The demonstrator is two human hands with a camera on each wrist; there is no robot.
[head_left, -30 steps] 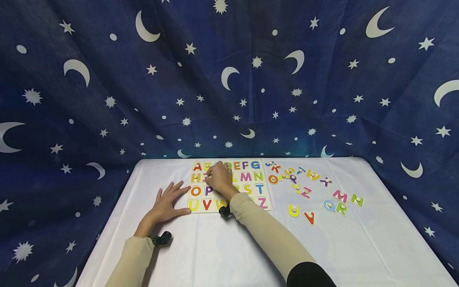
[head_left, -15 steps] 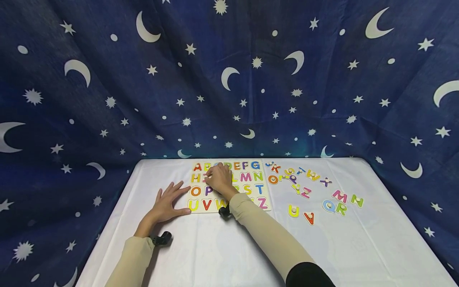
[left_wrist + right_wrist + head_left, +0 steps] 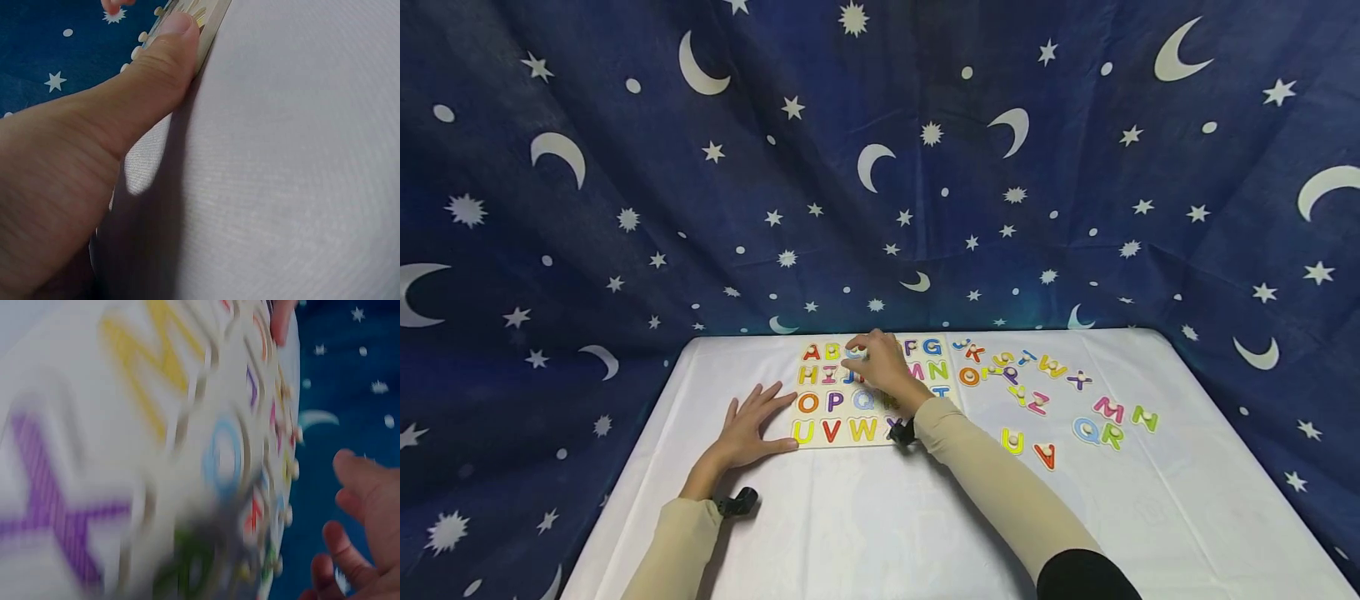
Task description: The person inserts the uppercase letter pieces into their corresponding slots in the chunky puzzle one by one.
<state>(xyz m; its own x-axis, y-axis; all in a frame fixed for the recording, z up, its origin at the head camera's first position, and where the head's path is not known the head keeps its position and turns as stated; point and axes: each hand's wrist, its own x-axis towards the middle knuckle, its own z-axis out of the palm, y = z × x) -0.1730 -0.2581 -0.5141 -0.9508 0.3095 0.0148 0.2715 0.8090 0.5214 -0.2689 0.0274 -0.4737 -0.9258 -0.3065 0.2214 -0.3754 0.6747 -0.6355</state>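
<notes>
The wooden alphabet board lies on the white table. My left hand is spread flat at its left edge; thumb and fingertips touch the rim. In the left wrist view the left thumb rests on the board's corner. My right hand hovers over the board's upper middle, fingers loosely bent and apart. Nothing sits between its fingers in the right wrist view. Knobbed letter pieces fill the top row, and the pink letter I sits in its slot after the H. The right hand hides several letters.
Loose knobbed letters lie right of the board, among them a yellow U, a red V, a blue Q, a green R and a pink M. A dark starry curtain hangs behind the table.
My right hand has let go of the letter I and moved up and to the right, its fingers parting. The left hand has stayed in place.
</notes>
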